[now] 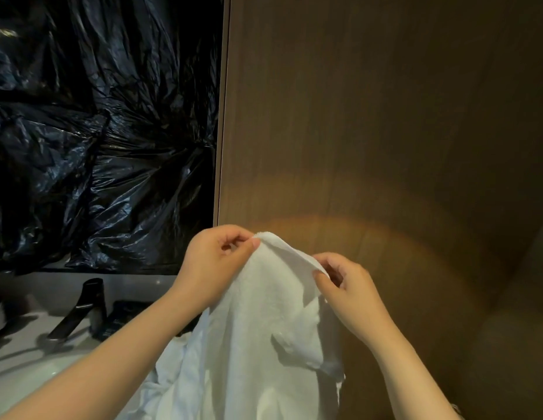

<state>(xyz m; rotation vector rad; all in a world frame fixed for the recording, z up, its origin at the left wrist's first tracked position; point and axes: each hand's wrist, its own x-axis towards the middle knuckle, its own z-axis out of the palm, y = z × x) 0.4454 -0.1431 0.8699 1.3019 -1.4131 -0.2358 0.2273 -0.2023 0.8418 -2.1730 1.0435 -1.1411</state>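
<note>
Both hands, left hand [217,262] and right hand [349,286], pinch a white towel's [264,328] top edge. It hangs unfolded, seemingly just picked up; folding or hanging remains.

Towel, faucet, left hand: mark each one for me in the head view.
towel [264,328], head view, on the middle of the hanging white cloth.
faucet [89,301], head view, on the dark upright body above the spout.
left hand [215,262], head view, on the back of the hand.

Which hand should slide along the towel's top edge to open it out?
Probably the right hand: it pinches the top edge of the towel partway along, while the left hand pinches what looks like the corner.
</note>
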